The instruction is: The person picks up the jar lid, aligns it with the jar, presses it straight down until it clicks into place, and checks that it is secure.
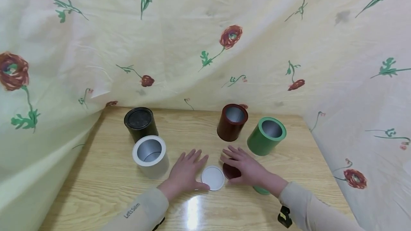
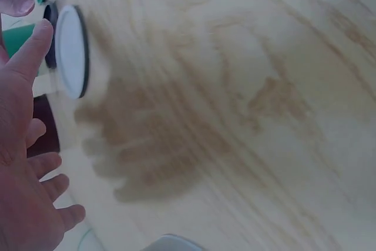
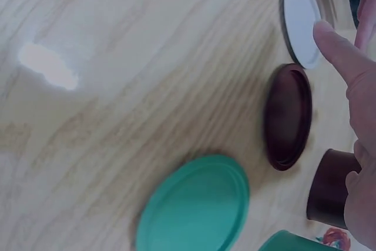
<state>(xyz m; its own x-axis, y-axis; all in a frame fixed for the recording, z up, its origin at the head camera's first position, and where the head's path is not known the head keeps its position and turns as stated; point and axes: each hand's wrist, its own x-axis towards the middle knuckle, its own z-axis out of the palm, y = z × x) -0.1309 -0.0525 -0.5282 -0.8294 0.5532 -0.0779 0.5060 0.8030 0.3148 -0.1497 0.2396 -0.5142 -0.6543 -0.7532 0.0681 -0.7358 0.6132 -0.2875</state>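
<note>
My left hand (image 1: 186,172) has its fingers spread, beside a round white lid (image 1: 213,178) on the table. Over a dark red lid (image 3: 288,117) hovers my right hand (image 1: 245,167), fingers extended; it partly hides that lid in the head view. A green lid (image 3: 197,207) lies under the right forearm. An open white can (image 1: 151,158) stands left of the left hand. Beyond the right hand are an open dark red can (image 1: 232,123) and an open green can (image 1: 265,136), both upright. Neither hand holds anything.
A black can (image 1: 140,123) with its top covered stands behind the white can at the back left. A flowered cloth (image 1: 179,38) hangs behind and on both sides of the wooden table (image 1: 189,127). Light glares off the front of the tabletop.
</note>
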